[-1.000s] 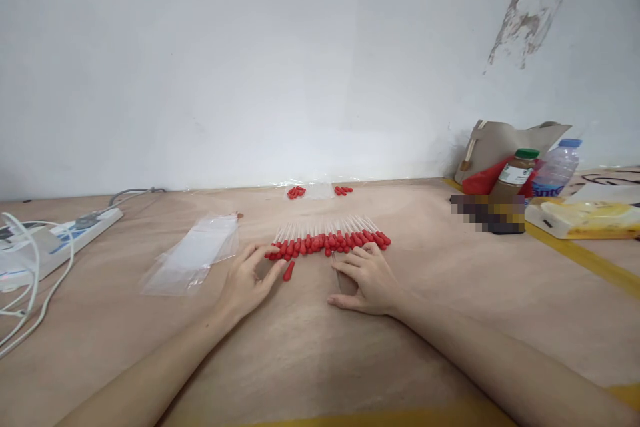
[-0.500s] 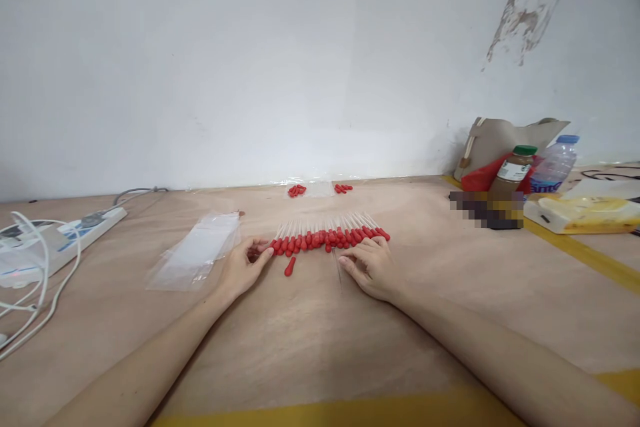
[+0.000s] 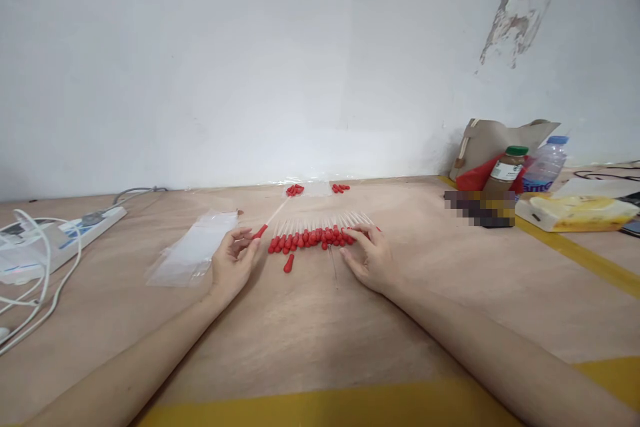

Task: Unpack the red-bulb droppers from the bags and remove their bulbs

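My left hand [image 3: 234, 259] pinches a dropper [image 3: 261, 231] by its red rubber bulb, just left of the row, with its thin clear tube pointing away. A row of droppers [image 3: 300, 239] lies side by side on the table, red bulbs toward me and tubes toward the wall. My right hand [image 3: 373, 257] rests at the row's right end, fingers curved over the bulbs and thumb apart, partly covering them. One loose red bulb [image 3: 289, 263] lies in front of the row. A thin clear tube [image 3: 333, 268] points toward me near my right thumb.
Two small piles of red bulbs [image 3: 295, 191] lie by the wall on clear plastic. Clear plastic bags [image 3: 195, 250] are at the left. Beyond them is a power strip [image 3: 90, 232] with white cables. At the right stand bottles [image 3: 505, 170], a grey bag [image 3: 500, 133] and a tissue pack [image 3: 575, 212].
My left hand has lifted one dropper off the row's left end and tilted it away to the left. My right hand's fingers have shifted left over the bulbs. The view has turned slightly.
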Action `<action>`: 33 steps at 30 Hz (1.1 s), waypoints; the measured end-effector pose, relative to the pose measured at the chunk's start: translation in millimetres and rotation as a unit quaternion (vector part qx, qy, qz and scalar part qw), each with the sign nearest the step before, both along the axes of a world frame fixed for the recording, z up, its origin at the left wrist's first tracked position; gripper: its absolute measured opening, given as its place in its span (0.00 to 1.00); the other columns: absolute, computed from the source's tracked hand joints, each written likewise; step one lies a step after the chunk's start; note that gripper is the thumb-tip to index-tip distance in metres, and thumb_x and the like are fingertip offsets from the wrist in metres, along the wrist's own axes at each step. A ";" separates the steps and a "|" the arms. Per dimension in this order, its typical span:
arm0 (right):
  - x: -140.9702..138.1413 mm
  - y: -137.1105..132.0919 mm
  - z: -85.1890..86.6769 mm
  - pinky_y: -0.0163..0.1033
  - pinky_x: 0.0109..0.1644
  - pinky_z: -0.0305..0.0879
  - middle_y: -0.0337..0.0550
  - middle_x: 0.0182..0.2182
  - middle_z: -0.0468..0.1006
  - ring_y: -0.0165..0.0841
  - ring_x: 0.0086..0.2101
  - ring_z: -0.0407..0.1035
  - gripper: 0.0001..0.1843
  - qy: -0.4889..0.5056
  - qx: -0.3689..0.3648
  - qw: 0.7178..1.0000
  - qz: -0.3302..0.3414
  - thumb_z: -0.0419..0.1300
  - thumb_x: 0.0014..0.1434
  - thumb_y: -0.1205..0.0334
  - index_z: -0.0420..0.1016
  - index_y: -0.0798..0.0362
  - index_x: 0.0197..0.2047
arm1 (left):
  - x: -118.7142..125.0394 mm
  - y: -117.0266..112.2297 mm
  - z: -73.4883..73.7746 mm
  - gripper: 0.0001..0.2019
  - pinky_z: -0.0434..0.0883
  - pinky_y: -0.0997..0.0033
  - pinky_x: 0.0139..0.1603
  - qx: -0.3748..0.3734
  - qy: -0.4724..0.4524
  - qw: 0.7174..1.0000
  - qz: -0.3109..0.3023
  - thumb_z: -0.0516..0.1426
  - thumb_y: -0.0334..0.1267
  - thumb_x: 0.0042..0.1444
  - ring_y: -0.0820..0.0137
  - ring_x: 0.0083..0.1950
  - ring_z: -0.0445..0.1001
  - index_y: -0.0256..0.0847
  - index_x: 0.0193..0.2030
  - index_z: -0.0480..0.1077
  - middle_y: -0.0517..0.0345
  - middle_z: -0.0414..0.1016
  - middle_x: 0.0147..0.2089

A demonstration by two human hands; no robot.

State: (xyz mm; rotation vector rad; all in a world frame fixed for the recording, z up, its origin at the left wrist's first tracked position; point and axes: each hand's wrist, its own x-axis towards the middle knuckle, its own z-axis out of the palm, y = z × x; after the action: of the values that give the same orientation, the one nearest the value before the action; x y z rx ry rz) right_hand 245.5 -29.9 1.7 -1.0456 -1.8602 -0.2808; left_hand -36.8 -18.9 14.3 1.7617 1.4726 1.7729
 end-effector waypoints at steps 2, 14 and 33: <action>0.7 -0.5 0.9 0.45 0.47 0.59 0.54 0.48 0.65 0.40 0.46 0.62 0.25 -0.002 0.024 1.000 -0.004 0.56 0.53 0.54 0.64 0.55 0.53 | 8.8 -6.6 1.7 0.13 0.71 0.68 0.42 0.022 0.077 0.996 -0.039 0.57 0.40 0.50 0.69 0.37 0.74 0.39 0.42 0.65 0.55 0.72 0.37; -4.9 -6.5 1.9 0.48 0.54 0.45 0.39 0.34 0.76 0.32 0.40 0.64 0.13 -0.135 0.058 0.986 0.084 0.55 0.57 0.58 0.71 0.45 0.46 | 45.0 -24.1 0.1 0.10 0.69 0.71 0.41 0.122 0.309 0.912 -0.241 0.52 0.30 0.56 0.72 0.40 0.71 0.40 0.45 0.65 0.53 0.73 0.40; -12.2 -13.4 5.7 0.42 0.46 0.48 0.37 0.22 0.70 0.28 0.28 0.58 0.10 -0.166 0.048 0.976 0.135 0.52 0.58 0.64 0.72 0.53 0.29 | 52.9 -28.9 7.9 0.05 0.59 0.60 0.50 0.116 0.431 0.873 -0.198 0.51 0.35 0.57 0.68 0.42 0.68 0.40 0.35 0.68 0.57 0.73 0.34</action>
State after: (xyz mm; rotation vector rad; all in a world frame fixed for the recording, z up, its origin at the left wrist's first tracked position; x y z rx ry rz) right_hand 233.2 -43.3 7.4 -0.6990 -2.2381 -0.3982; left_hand 16.1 -47.8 22.2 2.9495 0.9863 0.9962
